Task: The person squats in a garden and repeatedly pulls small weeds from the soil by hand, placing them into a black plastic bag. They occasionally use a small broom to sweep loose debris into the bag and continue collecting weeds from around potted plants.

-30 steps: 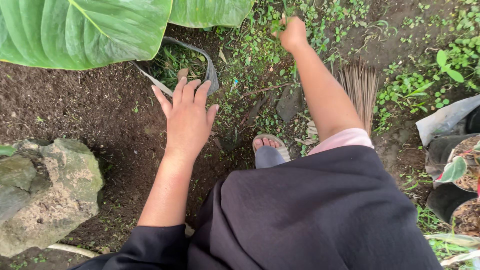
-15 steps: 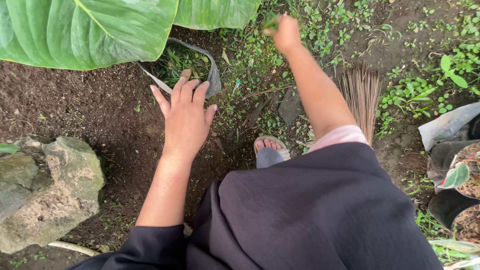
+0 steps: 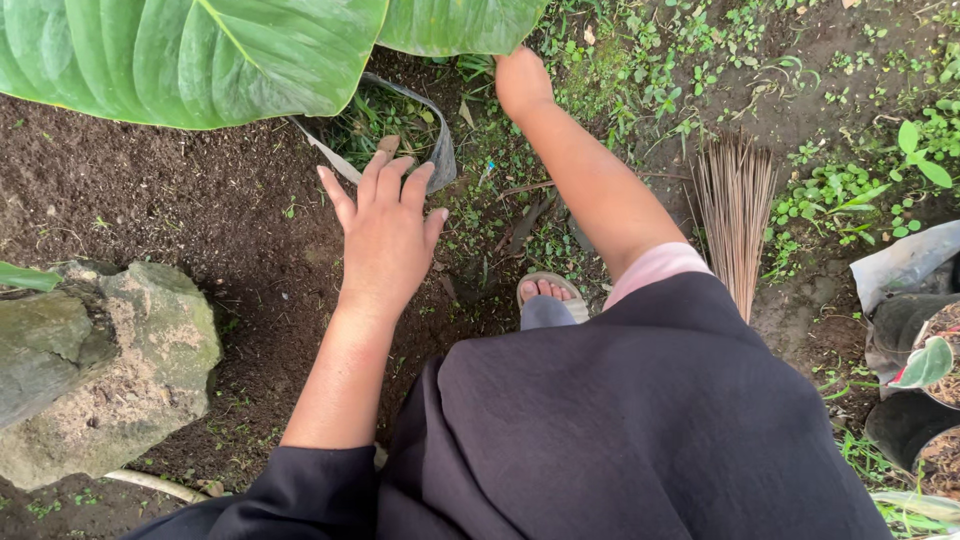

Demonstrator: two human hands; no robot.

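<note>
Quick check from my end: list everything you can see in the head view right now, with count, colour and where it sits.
large leaves: two, green, top left, overhanging the soil
soil: one patch, dark brown, left and centre
rock: one, grey with green patches, lower left
plastic bag: one, grey and open, weeds inside, below the leaves by the left fingertips
stick broom: one, tan bristles, lying right of centre
weeds: many, green, top centre and right
plant pots: at least two, dark, right edge
foot in sandal: one, centre, toes showing
dark garment: one, black, bottom centre
left hand: fingers spread, open, over the soil
right hand: closed, down in the weeds beneath a leaf; contents hidden
</note>
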